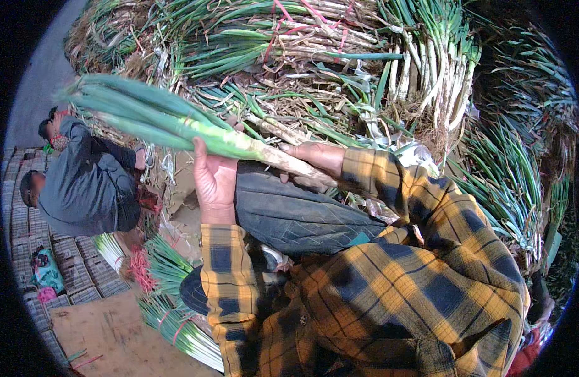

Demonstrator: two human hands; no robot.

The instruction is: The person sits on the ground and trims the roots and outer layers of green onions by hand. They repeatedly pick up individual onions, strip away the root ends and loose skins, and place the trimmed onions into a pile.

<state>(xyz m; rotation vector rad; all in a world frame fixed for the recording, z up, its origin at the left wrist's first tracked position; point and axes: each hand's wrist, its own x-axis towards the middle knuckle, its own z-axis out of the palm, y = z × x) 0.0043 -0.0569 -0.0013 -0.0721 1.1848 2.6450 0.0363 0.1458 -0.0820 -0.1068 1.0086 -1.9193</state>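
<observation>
A thick green onion (244, 145) lies across my lap, leaves to the left and its pale, dirty-looking base to the right. My left hand (216, 176) supports it where the green leaves meet the stem, thumb in front and fingers passing behind. Around the pale lower stem is my right hand (318, 157), its fingers partly hidden by the stalk. The leaf tips are blurred. Dark trousers (303, 212) show under the onion, and both my arms wear yellow-and-black plaid sleeves.
Ahead are loose onions and dry peelings (313, 101), with pink-tied bundles (318, 33) behind. More onions (440, 70) lean at right. Left, two crouching people (91, 179) are near stacked crates (77, 264). Tied bundles (181, 330) lie by a brown board (115, 334) and red strings (141, 267).
</observation>
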